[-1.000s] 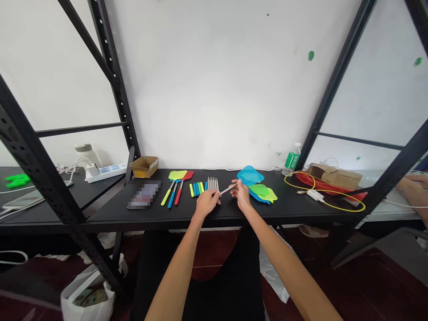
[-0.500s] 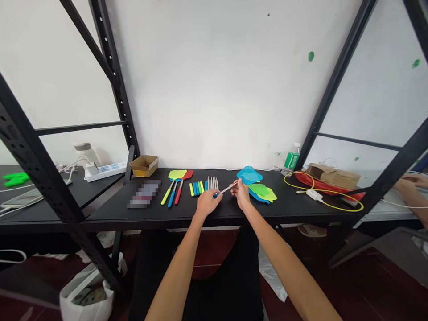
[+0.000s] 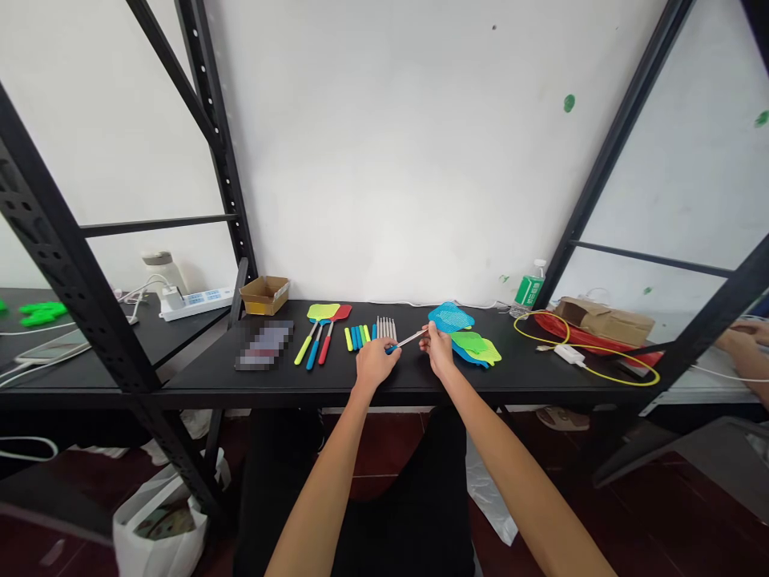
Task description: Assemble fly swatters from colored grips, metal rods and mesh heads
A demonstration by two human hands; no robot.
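Note:
My left hand [image 3: 376, 365] is closed around the blue grip of a metal-shafted fly swatter handle [image 3: 411, 338]. The fingers of my right hand [image 3: 440, 351] pinch the far end of its shaft, which slants up to the right just above the desk. Just beyond my right hand lies a blue mesh swatter head [image 3: 450, 317]. Nearer, a green head [image 3: 469, 342] overlaps blue and yellow-green ones. Bare metal shafts [image 3: 388, 328] lie in a row behind my left hand, beside short yellow and blue grips [image 3: 358, 336]. Farther left, three whole fly swatters [image 3: 318, 335] rest side by side.
A cardboard box [image 3: 265, 296] and a pixelated flat item [image 3: 264, 345] are on the left of the black desk [image 3: 204, 377]. To the right stand a water bottle [image 3: 529, 288], a yellow cable [image 3: 618, 377] and a brown package [image 3: 604, 320]. Another person's arm [image 3: 745, 353] shows at the right edge.
The view has shifted slightly, so everything sits a little farther right. Both hands keep their hold on the swatter handle, with no other clear movement.

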